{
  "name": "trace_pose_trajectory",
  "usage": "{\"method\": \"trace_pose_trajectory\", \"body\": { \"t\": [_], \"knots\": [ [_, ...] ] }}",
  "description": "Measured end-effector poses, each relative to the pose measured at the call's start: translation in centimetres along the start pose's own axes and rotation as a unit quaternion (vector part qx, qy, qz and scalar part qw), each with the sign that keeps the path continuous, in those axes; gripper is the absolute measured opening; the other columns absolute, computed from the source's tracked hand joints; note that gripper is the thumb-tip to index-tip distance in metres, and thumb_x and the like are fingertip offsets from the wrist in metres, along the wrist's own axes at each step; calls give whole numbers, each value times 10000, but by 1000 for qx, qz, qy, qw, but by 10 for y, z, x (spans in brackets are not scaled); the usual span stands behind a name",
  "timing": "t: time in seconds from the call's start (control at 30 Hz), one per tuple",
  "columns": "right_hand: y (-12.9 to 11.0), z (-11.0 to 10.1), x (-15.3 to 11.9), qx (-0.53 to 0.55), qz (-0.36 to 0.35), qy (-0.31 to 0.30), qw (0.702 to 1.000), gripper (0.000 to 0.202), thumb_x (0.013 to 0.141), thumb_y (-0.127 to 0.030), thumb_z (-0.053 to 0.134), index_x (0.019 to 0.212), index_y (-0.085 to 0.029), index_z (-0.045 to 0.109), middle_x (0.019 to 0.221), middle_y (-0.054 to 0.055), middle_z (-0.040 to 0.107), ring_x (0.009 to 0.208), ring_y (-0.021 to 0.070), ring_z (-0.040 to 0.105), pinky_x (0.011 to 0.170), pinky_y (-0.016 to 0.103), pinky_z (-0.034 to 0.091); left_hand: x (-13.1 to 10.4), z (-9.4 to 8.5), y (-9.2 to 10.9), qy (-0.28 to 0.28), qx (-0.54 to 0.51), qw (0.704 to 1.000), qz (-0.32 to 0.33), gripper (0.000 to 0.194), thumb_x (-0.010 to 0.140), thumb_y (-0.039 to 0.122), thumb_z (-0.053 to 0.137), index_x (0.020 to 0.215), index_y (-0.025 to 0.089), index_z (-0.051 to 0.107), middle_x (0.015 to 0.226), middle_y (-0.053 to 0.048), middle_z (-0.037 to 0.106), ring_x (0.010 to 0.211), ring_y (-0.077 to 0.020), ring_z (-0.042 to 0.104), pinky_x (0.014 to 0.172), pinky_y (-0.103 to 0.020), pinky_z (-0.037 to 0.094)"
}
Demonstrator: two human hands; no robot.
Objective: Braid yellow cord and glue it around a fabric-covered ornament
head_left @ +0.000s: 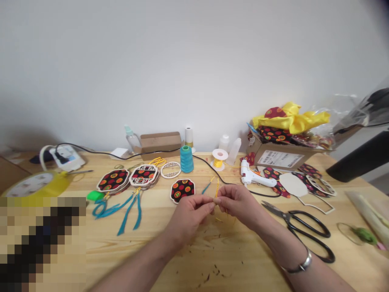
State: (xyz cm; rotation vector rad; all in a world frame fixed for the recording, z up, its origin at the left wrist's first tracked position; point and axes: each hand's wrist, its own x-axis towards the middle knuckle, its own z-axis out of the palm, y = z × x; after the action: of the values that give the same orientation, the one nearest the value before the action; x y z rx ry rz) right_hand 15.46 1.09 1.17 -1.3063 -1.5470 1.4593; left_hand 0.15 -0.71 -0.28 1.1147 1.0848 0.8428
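Here, your two hands meet fingertip to fingertip above the wooden table, near its middle. Your left hand pinches thumb against forefinger, and your right hand does the same from the other side, both closed on a thin yellow cord. One stretch of the cord stands up past your right fingers, and loose strands trail beneath them; the blur makes it hard to say exactly how it runs between your fingertips. A bracelet circles your right wrist.

Just beyond your left hand lies a dark patterned panel, with a teal cone of thread upright behind it. A short teal tassel rests between the panel and the cord. The white spool stands farther back, wound with yellow. To your right lie the white glue gun and, nearer you, black-handled scissors, their blades slightly parted.
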Motion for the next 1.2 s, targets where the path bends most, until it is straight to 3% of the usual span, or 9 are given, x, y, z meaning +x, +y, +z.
{"method": "trace_pose_trajectory", "body": {
  "t": [0.27,0.47,0.73,0.93,1.07,1.2],
  "knots": [
    [-2,-3,-2,24,15,-23,999,143,680,-235,582,581,-156,517,464,-48,490,397,42,354,387,182,235,1,-2,-2,-23,-67,997,-22,129,694,259,644,754,162,706,602,8,562,500,-52,387,444,-163,259],
    [0,-6,-3,57,28,-52,997,153,667,-263,613,610,-155,520,459,-54,489,402,40,362,382,171,225,1,-3,1,-35,-39,998,-19,158,683,294,662,672,138,687,559,15,551,433,-32,340,410,-172,219],
    [2,-5,-2,47,20,-57,997,174,699,-292,600,644,-157,506,491,-46,486,402,42,346,381,172,227,0,-5,-1,-24,-20,999,-6,181,685,313,653,725,141,693,564,15,566,422,-29,307,408,-185,185],
    [-3,-7,-2,-123,-67,-24,990,238,852,-318,405,768,-171,573,589,-28,490,513,76,424,484,196,324,6,-6,-2,48,-25,998,10,186,687,319,642,700,136,670,591,14,579,413,-29,288,402,-196,165],
    [-2,-10,-4,-275,-98,41,956,300,842,-379,442,642,-179,544,584,-23,517,546,93,429,498,211,296,8,-7,-3,84,-15,996,26,209,690,340,635,668,134,660,582,16,580,416,-32,274,408,-202,164],
    [-2,-5,-12,-330,-123,105,930,314,832,-407,457,631,-182,543,530,-22,505,491,93,407,471,223,264,7,-5,-2,112,2,993,31,202,689,335,634,679,138,677,624,-1,626,436,-41,299,423,-202,201]
  ]
}}
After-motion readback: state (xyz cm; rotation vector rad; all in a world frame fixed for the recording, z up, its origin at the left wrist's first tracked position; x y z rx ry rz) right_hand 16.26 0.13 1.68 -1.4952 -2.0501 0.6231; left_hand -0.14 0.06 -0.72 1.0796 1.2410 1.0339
